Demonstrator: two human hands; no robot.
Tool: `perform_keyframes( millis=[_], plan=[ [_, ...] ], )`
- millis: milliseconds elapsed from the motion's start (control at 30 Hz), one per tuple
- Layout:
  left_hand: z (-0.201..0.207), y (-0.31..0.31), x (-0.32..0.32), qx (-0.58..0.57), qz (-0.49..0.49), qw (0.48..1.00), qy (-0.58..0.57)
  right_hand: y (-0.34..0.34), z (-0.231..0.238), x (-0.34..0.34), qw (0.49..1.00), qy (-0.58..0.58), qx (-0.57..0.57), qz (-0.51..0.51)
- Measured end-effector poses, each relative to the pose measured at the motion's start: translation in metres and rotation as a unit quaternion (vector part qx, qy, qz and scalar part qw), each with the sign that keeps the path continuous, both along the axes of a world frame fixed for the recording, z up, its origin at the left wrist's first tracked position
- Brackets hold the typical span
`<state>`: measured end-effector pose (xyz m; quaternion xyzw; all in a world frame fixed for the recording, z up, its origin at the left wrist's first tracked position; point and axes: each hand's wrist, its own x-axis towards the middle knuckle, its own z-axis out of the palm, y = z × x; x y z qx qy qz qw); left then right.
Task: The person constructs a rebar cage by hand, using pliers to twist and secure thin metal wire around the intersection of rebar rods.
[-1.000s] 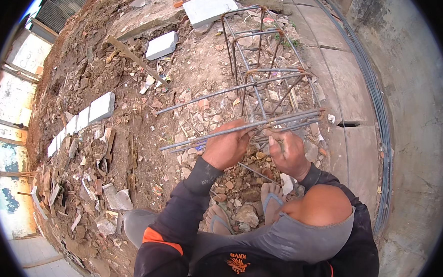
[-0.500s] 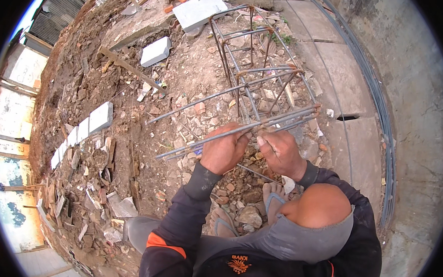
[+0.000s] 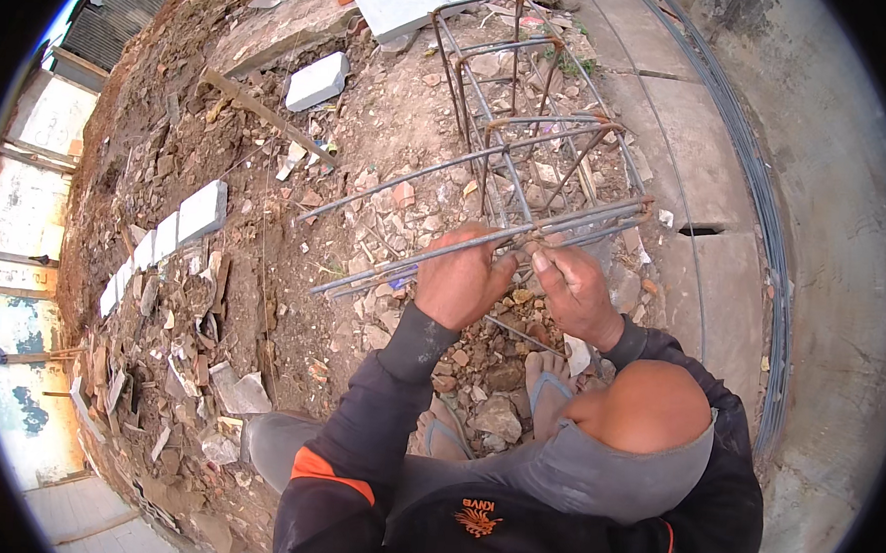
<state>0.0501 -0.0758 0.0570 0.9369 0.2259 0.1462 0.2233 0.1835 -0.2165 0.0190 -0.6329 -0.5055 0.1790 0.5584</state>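
1. Head view: the rebar cage [image 3: 505, 148] lies ahead of the person, its near bars passing across both hands.
2. The left hand [image 3: 463, 278] is curled over these near bars, touching them; its underside is hidden, so I cannot tell whether it clamps one.
3. The right hand [image 3: 578, 289] has thumb and forefinger drawn close together at a bar joint just beside the left; I cannot tell whether anything thin sits between them.
4. Free bar ends jut leftward over rubble-strewn earth [image 3: 252, 297], open toward a row of white blocks [image 3: 203, 210].
5. On the right, concrete slabs [image 3: 723, 281] leave flat room before the steel rod bundle [image 3: 762, 208] and concrete wall [image 3: 843, 297].
6. The bent knee [image 3: 651, 413] closely bounds the right forearm.
7. The dark jacket [image 3: 589, 550] carries an orange emblem [image 3: 477, 522] with short upside-down lettering.
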Motion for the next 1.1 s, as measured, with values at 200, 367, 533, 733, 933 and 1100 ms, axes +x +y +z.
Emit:
perform_keyframes(
  millis=[200,367,533,733,933,1100],
  plan=[
    [-0.007,-0.002,0.004,0.001,0.013,1.0,0.015,-0.007,-0.01,0.008,0.998,-0.015,-0.057,0.013],
    [-0.009,-0.007,-0.001,0.002,0.029,0.999,-0.022,-0.006,-0.011,0.005,0.999,-0.002,-0.041,0.03],
    [-0.012,-0.005,-0.004,0.001,0.027,0.998,-0.049,-0.007,-0.008,0.001,0.997,0.032,-0.051,0.043],
    [-0.013,-0.001,-0.002,-0.012,0.019,1.0,-0.017,-0.012,-0.022,0.013,0.995,0.038,-0.06,0.077],
    [-0.018,0.0,-0.002,-0.009,0.023,0.999,-0.044,-0.008,-0.021,0.005,0.965,0.235,-0.104,0.042],
    [-0.012,-0.001,-0.006,-0.022,0.019,0.999,-0.02,-0.005,-0.031,0.004,0.889,0.427,-0.153,0.058]
  ],
)
